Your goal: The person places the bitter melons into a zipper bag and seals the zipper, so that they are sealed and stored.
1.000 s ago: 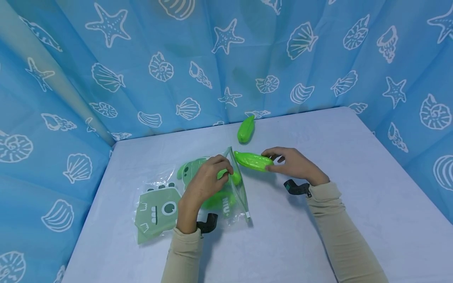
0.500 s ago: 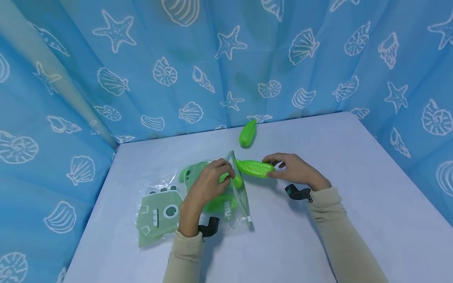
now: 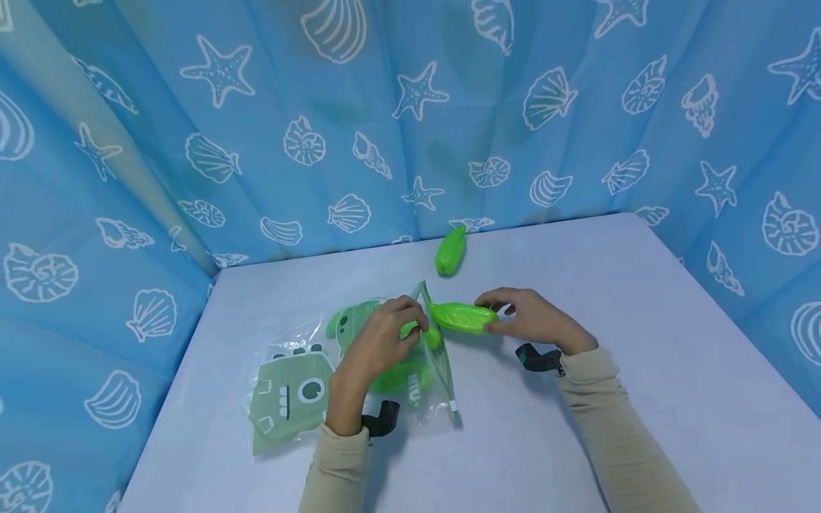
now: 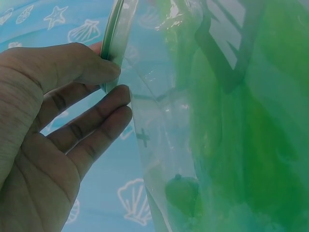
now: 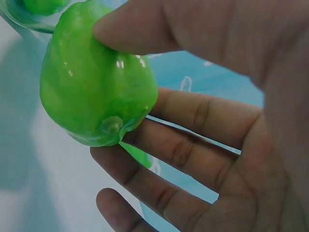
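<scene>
My right hand [image 3: 529,318] pinches the thick end of a glossy green toy vegetable [image 3: 463,318], long, tapered and lumpy. In the right wrist view, the thumb lies on top of the vegetable [image 5: 96,82] and fingers lie beneath it. The thin tip is at the mouth of a clear slider zip bag [image 3: 291,395] printed with green cartoon monsters. My left hand [image 3: 378,342] pinches the bag's upper opening edge; in the left wrist view, thumb and a finger hold the green zip strip [image 4: 113,36]. Inside the bag, other green pieces [image 3: 398,377] show, partly hidden by the hand and print.
Another green toy vegetable [image 3: 451,251] lies on the white tabletop [image 3: 545,434] near its back edge, beyond the right hand. A blue curtain [image 3: 359,92] with white shells and starfish stands behind the table and along both sides.
The right hand has brought the vegetable slightly left, its tip now meeting the bag's mouth. The left hand keeps its hold on the bag edge. The head view has tilted up a little.
</scene>
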`<move>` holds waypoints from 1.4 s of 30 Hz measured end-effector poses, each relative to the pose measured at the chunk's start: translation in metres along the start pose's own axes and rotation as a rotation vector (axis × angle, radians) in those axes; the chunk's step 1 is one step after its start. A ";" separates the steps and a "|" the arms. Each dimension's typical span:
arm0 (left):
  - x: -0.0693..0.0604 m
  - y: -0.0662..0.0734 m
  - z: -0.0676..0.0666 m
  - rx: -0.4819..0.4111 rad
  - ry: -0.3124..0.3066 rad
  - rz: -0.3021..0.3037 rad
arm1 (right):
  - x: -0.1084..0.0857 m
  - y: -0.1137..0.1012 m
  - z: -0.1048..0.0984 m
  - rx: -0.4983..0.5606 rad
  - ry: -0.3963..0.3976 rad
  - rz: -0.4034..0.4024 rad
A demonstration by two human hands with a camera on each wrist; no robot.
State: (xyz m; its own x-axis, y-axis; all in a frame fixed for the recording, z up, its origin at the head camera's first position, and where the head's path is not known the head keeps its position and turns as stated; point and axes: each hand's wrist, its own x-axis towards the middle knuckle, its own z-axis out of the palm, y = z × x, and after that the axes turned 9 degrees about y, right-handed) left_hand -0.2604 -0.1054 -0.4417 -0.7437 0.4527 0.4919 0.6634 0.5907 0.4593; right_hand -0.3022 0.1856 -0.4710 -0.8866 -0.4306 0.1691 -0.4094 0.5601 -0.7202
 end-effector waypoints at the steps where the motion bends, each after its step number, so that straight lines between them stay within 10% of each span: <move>1: 0.000 0.000 0.000 0.001 -0.003 -0.005 | 0.001 0.000 0.002 -0.002 -0.008 -0.003; 42: 0.000 -0.001 0.002 0.021 0.004 0.013 | 0.017 -0.021 0.071 0.042 0.085 -0.142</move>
State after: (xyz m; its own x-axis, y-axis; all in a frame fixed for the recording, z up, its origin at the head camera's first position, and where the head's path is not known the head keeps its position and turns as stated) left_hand -0.2613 -0.1051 -0.4436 -0.7349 0.4572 0.5009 0.6708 0.5988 0.4375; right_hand -0.2935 0.1158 -0.5005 -0.8360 -0.4413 0.3261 -0.5243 0.4670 -0.7121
